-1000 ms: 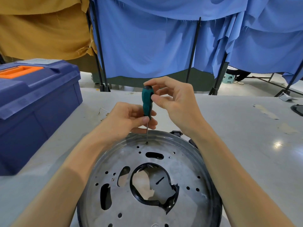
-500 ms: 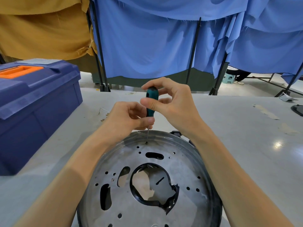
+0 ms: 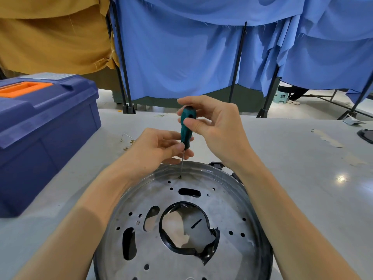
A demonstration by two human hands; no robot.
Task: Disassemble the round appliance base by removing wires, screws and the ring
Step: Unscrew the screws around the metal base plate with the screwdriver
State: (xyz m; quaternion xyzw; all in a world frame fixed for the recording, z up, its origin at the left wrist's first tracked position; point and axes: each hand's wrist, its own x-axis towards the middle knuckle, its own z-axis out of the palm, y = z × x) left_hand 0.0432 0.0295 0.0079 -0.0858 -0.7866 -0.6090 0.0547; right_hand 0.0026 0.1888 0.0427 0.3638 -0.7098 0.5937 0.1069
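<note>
The round appliance base (image 3: 226,201), a grey metal plate with several holes and a black-edged central opening, lies on the table in front of me. A screwdriver with a teal handle (image 3: 186,130) stands upright, its thin shaft tip in a screw (image 3: 180,176) near the base's far rim. My right hand (image 3: 218,128) pinches the handle's upper part between thumb and fingers. My left hand (image 3: 159,146) holds the handle's lower end with thumb and fingertips, just above the rim.
A blue toolbox (image 3: 40,134) with an orange handle sits at the left on the grey table (image 3: 302,178). Small brass screws and a thin wire (image 3: 128,141) lie behind my left hand. A dark object (image 3: 366,135) pokes in at the right edge. Blue and yellow curtains hang behind.
My right hand's fingers have shifted round the handle, from wrapping it to pinching it higher up, as in turning. The left hand and screwdriver tip stay in place.
</note>
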